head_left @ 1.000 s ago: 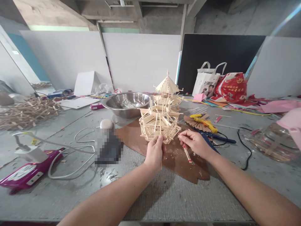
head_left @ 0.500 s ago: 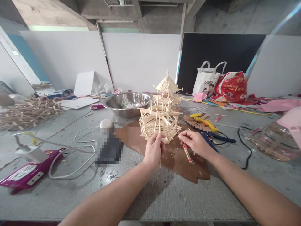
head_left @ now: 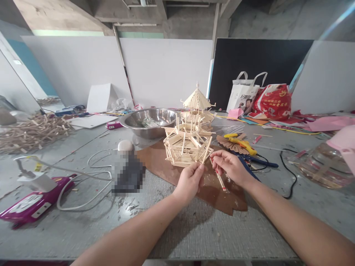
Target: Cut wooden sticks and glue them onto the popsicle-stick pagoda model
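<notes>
Before me stands a small pagoda-like model (head_left: 188, 147) built of thin pale wooden sticks, with railings and upright posts. My left hand (head_left: 190, 181) is closed in a pinch at its near right corner. A thin wooden stick (head_left: 207, 149) rises slantwise from those fingertips, close against the model. To the right, my right hand (head_left: 229, 166) is closed on a slim pale piece with red marks (head_left: 221, 181), which points down toward the brown sheet (head_left: 222, 205). Its upper end is hidden by the fingers. Behind the model, a pointed stick roof (head_left: 197, 100) tops another stick section.
A steel basin (head_left: 149, 123) stands behind left. A yellow glue gun (head_left: 244, 144) lies right of the model, beside a pleated brown fan shape (head_left: 229, 144). A purple power strip (head_left: 41, 199) with a white cable is left. A clear jar (head_left: 323, 170) stands far right.
My left hand has moved right along the model's near side, and the stick in it now leans right. My right hand has barely moved, keeping the red-marked piece.
</notes>
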Demonstrator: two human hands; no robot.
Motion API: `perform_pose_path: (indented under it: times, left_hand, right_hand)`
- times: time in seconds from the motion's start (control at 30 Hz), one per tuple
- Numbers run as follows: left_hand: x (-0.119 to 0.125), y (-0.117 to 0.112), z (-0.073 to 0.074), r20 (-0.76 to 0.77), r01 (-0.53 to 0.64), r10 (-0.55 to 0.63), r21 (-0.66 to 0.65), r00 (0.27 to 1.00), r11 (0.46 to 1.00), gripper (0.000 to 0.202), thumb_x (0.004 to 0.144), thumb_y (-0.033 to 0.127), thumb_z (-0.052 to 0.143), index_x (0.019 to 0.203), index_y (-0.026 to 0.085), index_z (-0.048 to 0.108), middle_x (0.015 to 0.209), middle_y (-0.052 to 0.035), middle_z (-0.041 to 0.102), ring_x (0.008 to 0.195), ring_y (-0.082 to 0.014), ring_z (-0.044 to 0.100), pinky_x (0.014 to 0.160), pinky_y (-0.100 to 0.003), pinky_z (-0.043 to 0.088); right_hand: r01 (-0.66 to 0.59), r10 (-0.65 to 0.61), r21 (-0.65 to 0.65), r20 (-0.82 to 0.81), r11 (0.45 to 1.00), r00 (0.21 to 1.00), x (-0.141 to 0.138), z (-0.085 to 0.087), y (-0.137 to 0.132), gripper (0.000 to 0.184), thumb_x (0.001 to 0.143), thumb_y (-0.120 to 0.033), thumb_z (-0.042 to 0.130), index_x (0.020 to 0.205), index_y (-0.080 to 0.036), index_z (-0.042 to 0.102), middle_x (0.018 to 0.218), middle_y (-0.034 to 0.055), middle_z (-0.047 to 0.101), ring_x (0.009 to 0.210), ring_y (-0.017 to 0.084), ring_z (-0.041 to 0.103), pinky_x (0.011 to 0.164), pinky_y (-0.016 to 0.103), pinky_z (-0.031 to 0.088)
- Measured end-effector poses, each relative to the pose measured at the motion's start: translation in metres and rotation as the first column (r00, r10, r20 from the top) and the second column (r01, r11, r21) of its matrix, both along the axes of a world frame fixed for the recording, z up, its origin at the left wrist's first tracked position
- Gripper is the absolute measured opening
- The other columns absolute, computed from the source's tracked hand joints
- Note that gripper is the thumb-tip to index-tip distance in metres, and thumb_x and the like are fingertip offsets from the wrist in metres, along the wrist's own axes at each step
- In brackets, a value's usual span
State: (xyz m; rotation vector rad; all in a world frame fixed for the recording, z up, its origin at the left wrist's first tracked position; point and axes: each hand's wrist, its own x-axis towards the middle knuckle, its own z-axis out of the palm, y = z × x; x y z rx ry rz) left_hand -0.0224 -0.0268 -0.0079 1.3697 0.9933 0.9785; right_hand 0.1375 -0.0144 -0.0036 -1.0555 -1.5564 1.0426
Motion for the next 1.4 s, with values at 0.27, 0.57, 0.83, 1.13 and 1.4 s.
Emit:
perform_pose_path:
  times: [0.27, 0.57, 0.83, 1.13, 1.4]
  left_hand:
    - [0.0, -0.003, -0.005, -0.251, 0.228, -0.216, 0.018, 0.944, 0.974, 0.034, 0.074, 0.047, 0.041, 0.072, 0.015, 0.053, 0.045, 0.0046, 0.044, 0.035, -0.0054, 0.037, 0.037, -0.017, 0.029]
    - [-0.004, 0.008, -0.011, -0.307, 0.105, -0.063, 0.122, 0.95, 0.987, 0.039, 0.076, 0.049, 0.036, 0.065, 0.015, 0.052, 0.049, 0.0028, 0.045, 0.038, -0.0067, 0.039, 0.039, -0.019, 0.03]
    - [-0.008, 0.008, -0.01, -0.649, 0.282, 0.08, 0.434, 0.756, 0.856, 0.022, 0.076, 0.03, 0.041, 0.063, 0.018, 0.056, 0.058, -0.001, 0.056, 0.054, -0.0123, 0.05, 0.05, -0.021, 0.033]
    - [-0.008, 0.001, -0.005, -0.759, 0.382, 0.157, 0.482, 0.632, 0.788, 0.02, 0.078, 0.025, 0.037, 0.082, 0.021, 0.057, 0.085, -0.003, 0.058, 0.07, -0.0148, 0.056, 0.059, -0.023, 0.039]
    - [-0.011, 0.006, -0.005, -0.774, 0.362, 0.163, 0.457, 0.612, 0.812, 0.023, 0.078, 0.025, 0.036, 0.091, 0.023, 0.055, 0.091, -0.0004, 0.057, 0.077, -0.0132, 0.056, 0.067, -0.023, 0.042]
  right_hand:
    - [-0.002, 0.0, -0.02, -0.105, 1.0, 0.994, -0.002, 0.004, -0.002, 0.026, 0.074, -0.042, 0.048, 0.079, -0.017, 0.049, 0.056, -0.0032, 0.05, 0.039, 0.007, 0.042, 0.039, 0.021, 0.034]
    - [0.077, -0.088, -0.059, -0.226, 0.995, 0.97, 0.004, -0.002, 0.006, 0.035, 0.075, -0.048, 0.044, 0.057, -0.018, 0.044, 0.047, -0.0032, 0.048, 0.036, 0.008, 0.043, 0.038, 0.022, 0.034]
    - [0.061, -0.111, -0.164, -0.321, 0.985, 0.941, 0.004, -0.005, 0.011, 0.038, 0.075, -0.047, 0.045, 0.051, -0.018, 0.038, 0.041, -0.0047, 0.044, 0.035, 0.008, 0.042, 0.037, 0.021, 0.033]
    - [0.095, -0.167, -0.232, -0.316, 0.968, 0.934, 0.003, -0.011, 0.014, 0.034, 0.072, -0.047, 0.048, 0.057, -0.017, 0.046, 0.069, 0.0029, 0.06, 0.043, 0.009, 0.051, 0.039, 0.022, 0.038]
    - [0.274, -0.297, -0.119, -0.303, 0.954, 0.905, 0.013, -0.022, 0.031, 0.034, 0.067, -0.047, 0.052, 0.051, -0.018, 0.053, 0.089, 0.0037, 0.061, 0.084, 0.018, 0.055, 0.062, 0.025, 0.045]
